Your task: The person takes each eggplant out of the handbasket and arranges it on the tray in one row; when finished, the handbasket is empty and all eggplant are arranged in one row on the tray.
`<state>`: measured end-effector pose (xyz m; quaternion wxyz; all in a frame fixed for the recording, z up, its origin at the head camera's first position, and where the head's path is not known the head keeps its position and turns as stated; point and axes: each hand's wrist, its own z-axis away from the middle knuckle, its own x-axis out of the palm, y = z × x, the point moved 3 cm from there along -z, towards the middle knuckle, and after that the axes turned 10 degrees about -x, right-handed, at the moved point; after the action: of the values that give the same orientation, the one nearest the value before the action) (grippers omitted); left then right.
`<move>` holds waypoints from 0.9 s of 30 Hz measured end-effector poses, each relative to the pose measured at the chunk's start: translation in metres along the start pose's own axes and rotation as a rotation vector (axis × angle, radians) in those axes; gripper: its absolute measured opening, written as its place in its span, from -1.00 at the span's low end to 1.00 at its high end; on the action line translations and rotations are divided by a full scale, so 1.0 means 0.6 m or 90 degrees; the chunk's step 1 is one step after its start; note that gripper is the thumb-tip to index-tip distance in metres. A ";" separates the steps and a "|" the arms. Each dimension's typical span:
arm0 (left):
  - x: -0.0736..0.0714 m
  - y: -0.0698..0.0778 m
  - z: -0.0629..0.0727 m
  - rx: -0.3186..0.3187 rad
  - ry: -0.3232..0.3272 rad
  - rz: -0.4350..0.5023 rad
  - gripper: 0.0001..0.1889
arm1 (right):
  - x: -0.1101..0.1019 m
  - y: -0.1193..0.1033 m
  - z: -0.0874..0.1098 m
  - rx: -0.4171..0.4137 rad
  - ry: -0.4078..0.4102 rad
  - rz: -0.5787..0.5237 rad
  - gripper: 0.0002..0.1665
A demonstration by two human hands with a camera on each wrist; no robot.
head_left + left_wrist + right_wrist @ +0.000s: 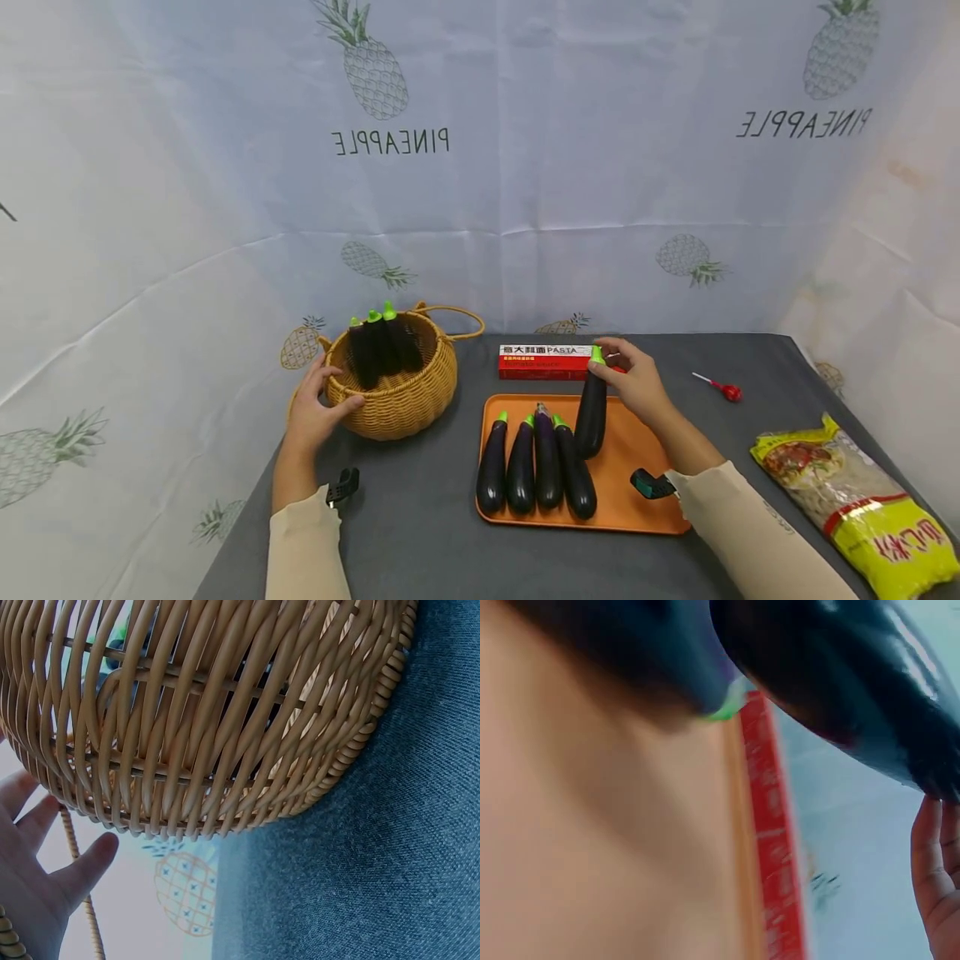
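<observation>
The right grip (630,379) pinches one eggplant (591,421) by the top, over the orange tray (637,437). The left grip (309,412), spread wide, touches the basket (408,400) at left.

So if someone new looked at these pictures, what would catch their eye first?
Probably the orange tray in the middle, with four eggplants lying on it and a fifth eggplant held above it by the right hand. Next, the basket on the left, with three more eggplants inside and the left hand at its side. The yellow bag at the right also stands out.
</observation>
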<state>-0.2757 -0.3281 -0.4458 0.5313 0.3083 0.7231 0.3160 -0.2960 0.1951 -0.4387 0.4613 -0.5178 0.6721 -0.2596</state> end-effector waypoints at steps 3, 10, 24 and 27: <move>-0.001 0.001 0.001 0.000 -0.001 0.004 -0.37 | -0.001 0.022 0.018 0.028 -0.021 0.010 -0.46; -0.001 0.002 -0.003 -0.005 0.001 0.006 -0.37 | 0.008 0.057 0.046 0.097 -0.068 0.006 -0.48; -0.003 0.008 -0.004 -0.003 0.001 0.016 -0.37 | 0.038 0.096 0.065 0.166 -0.221 0.086 -0.53; -0.002 0.007 -0.003 -0.004 0.003 0.013 -0.37 | 0.038 0.099 0.066 0.168 -0.225 0.092 -0.53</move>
<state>-0.2768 -0.3266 -0.4411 0.5270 0.3131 0.7204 0.3244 -0.2890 0.1982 -0.5134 0.6528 -0.4410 0.5764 -0.2169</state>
